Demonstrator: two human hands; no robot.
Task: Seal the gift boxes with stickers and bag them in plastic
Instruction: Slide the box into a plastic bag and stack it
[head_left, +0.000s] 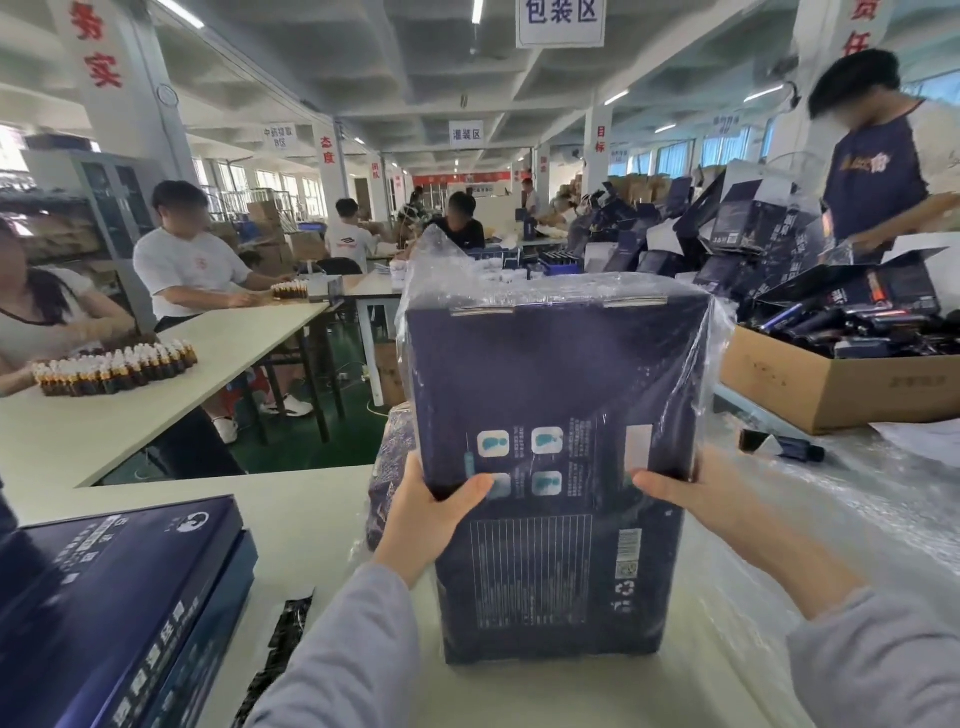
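We hold a dark blue gift box (550, 405) in the middle, right in front of us. It stands up tall on its short end on the white counter (322, 519). A clear plastic bag (431, 270) is over the box. The bag is shiny and crinkly, and a loose bit of it sticks up above the top left corner.

Our left hand (431, 509) grips the left side of the box about halfway up. Its fingers (467, 488) are wrapped round the edge, with the thumb on the front. Our right hand (691, 488) grips the right side at about the same height. Its fingers (660, 480) are clamped on that edge too, thumb on the front. We cannot see the fingers behind the box.

To our left lies a stack of flat blue boxes (119, 597). A black strip (280, 639) lies between that stack and our left sleeve. To our right the counter is covered with more clear plastic (857, 493). Past it sits a brown cardboard box (831, 384) full of dark packs. On another counter to the far left stand many small brown bottles (114, 364), where other people sit.
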